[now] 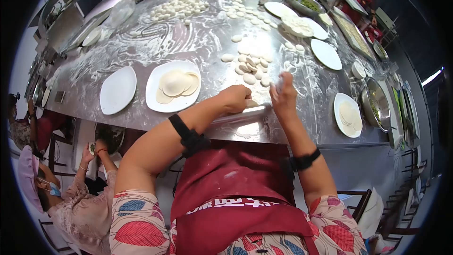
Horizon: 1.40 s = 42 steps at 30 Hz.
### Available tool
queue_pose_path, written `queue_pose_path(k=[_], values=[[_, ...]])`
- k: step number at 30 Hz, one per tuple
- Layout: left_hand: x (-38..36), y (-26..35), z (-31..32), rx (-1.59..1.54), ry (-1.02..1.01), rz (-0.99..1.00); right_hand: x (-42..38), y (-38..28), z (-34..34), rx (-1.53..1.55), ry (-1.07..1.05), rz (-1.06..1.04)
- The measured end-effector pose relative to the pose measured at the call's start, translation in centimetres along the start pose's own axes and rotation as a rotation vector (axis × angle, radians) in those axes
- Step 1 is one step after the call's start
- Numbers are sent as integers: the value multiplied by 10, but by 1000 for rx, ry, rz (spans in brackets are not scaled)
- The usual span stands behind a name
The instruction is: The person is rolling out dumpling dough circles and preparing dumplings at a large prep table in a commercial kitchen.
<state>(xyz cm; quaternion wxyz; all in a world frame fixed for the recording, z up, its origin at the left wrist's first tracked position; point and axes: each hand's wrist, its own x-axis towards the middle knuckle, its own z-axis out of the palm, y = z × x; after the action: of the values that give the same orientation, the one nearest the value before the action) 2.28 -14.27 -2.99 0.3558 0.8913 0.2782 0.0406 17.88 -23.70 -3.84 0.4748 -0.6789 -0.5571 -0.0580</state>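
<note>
My left hand [236, 99] is closed at the table's front edge, its fingertips on a small dough piece [252, 104]. Just below it lies a pale rod-like thing [255, 110], partly lost in glare. To the right, my right hand [284, 98] is raised, somewhat blurred, its bent fingers apart and nothing clearly visible in them. Beyond both hands is a heap of small flattened dough pieces [255, 66] on the floured metal table [212, 85]. Left of my left hand, a white plate [153, 104] holds several thin round wrappers [174, 83].
An empty white plate [118, 89] sits at left. At right are a plate of wrappers [349, 116] and a metal bowl of green filling [376, 104]. More dough pieces [179, 8] lie at the back. Other people stand across the table; one person [85, 208] sits at lower left.
</note>
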Motion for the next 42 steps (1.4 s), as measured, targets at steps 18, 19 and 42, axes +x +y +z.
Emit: queue_pose_path(k=[18,19,42], values=[[12,-17,4,64,-19,19,6,3,8,-21,21,-21],[10,-19,5,70,-13,18,-4,5,0,-47,14,-29],[-57,-77,-85,-329,198,-83,-64,-12,-42,107,1,68]])
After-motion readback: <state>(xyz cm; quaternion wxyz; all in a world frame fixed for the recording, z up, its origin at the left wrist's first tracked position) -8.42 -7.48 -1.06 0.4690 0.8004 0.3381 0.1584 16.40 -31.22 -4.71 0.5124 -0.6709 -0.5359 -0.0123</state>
